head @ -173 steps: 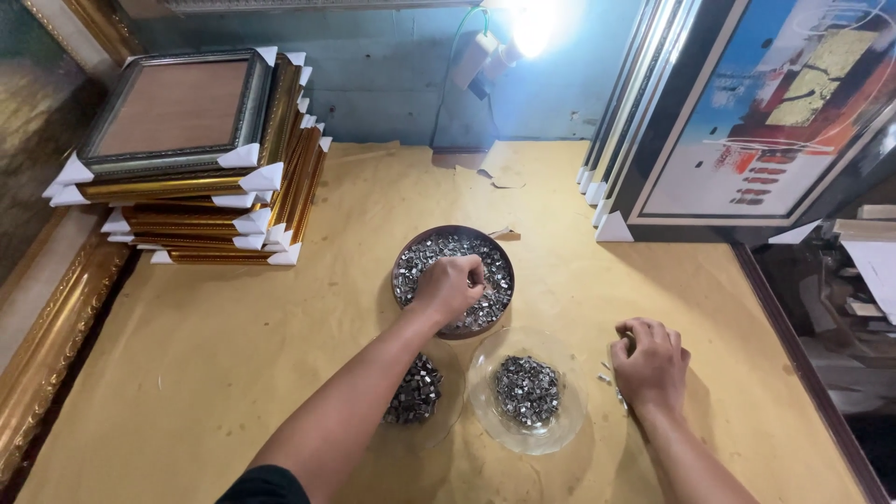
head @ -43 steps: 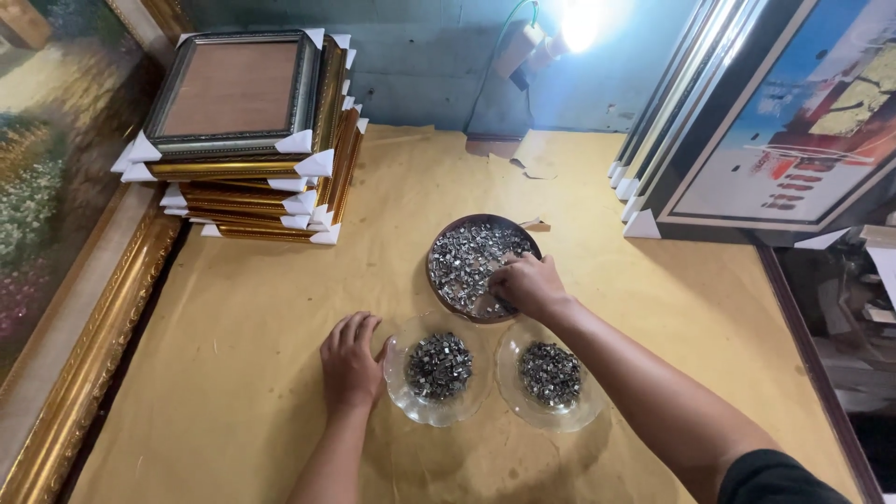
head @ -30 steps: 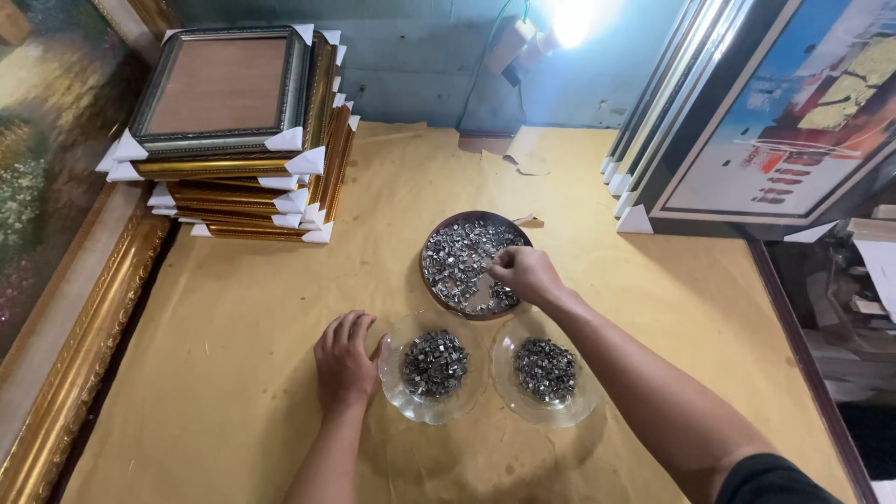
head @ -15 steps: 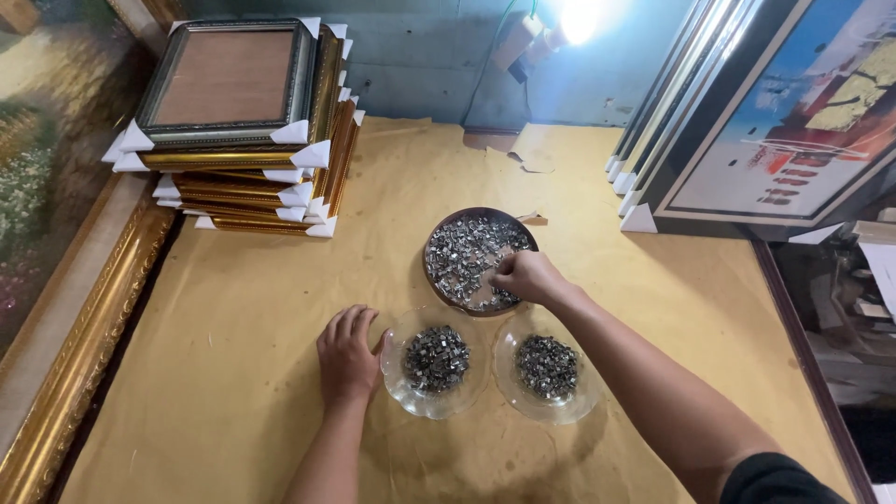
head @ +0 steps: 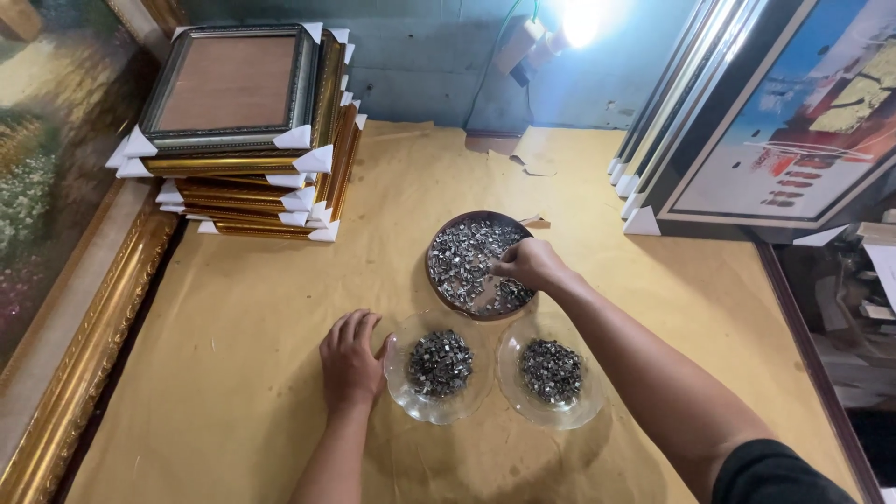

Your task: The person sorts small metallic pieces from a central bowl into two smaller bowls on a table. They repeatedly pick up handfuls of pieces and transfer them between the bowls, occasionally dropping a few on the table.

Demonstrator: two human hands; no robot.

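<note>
Over the brown dish [head: 457, 245], right hand [head: 530, 264] fingers pinch metal clips; left hand [head: 349, 359] lies flat, released.

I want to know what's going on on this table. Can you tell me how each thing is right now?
Right hand: fingers down in the dark bowl, curled.
Left hand: flat on the table, beside the left glass dish.
Dark bowl: holds many small metal pieces.
Left glass dish: small pile of pieces.
Right glass dish: small pile of pieces.
Stack of picture frames: lying flat, corners capped white.
Lamp: switched on.
</note>
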